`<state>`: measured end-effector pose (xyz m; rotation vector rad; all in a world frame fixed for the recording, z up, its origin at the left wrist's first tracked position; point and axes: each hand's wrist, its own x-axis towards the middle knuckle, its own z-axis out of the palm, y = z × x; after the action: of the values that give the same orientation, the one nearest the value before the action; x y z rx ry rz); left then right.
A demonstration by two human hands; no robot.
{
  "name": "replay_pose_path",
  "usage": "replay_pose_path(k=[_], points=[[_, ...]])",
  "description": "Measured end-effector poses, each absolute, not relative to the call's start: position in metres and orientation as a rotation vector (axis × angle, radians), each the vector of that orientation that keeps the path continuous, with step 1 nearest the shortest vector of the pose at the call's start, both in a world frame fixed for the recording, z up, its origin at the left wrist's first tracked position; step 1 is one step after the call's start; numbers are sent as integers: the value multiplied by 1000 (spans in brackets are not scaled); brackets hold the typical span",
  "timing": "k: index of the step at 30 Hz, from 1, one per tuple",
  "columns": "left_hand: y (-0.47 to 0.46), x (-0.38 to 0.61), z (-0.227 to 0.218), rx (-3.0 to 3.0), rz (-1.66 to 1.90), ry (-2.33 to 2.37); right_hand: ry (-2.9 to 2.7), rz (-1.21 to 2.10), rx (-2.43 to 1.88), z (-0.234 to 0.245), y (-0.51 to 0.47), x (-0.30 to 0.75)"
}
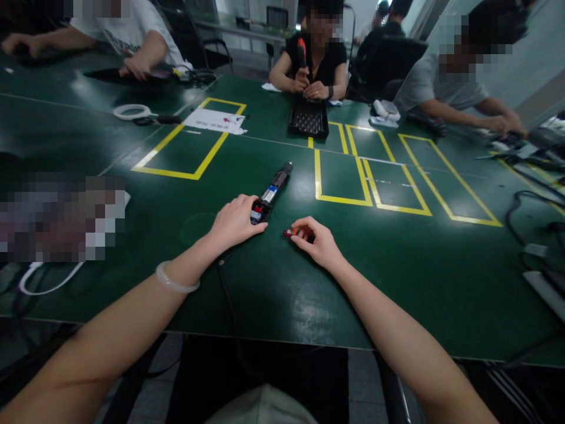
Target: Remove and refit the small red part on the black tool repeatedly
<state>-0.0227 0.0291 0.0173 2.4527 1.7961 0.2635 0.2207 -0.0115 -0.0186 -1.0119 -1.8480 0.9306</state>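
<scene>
1. Black tool (271, 193) lies slantwise on the green table (397, 277), its narrow tip at the far end, blue and red parts showing.
2. Left hand (236, 219), half closed, grips the tool's near end between thumb and fingers; a pale bracelet (176, 282) circles that wrist.
3. Right hand (321, 242) is just right of the tool's near end, thumb and fingertips pinched on a small red-and-orange part (289, 233).
4. A dark cord (226, 288) runs on the tool's near side, down past the table edge.
5. Yellow tape (344, 201) marks boxes to the tool's right.
6. Beyond the tool are a black tray (308, 130) before a co-worker (325, 66) and, farther left, white paper (214, 119).
</scene>
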Motion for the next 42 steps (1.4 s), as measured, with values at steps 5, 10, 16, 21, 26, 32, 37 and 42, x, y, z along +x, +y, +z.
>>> replay_pose_path(k=[5,10,16,21,26,32,37,42], points=[[11,-1,17,2545,271,1666,-1897,789,-1024,-17,-13,221],[2,7,16,2573,291,1579,-1957,692,-1021,-15,-14,221],[-3,10,17,2574,323,1539,-2046,609,-1053,-16,-14,220],[-7,13,18,2591,327,1490,-2132,547,-1112,-16,-16,218],[-8,14,19,2605,320,1488,-2125,565,-1103,-15,-16,218],[-9,14,17,2662,356,1466,-2114,564,-1044,-14,-16,219],[-10,17,17,2644,352,1498,-2092,586,-1031,-14,-16,221],[-8,18,19,2631,350,1530,-2081,595,-1005,-11,-17,220]])
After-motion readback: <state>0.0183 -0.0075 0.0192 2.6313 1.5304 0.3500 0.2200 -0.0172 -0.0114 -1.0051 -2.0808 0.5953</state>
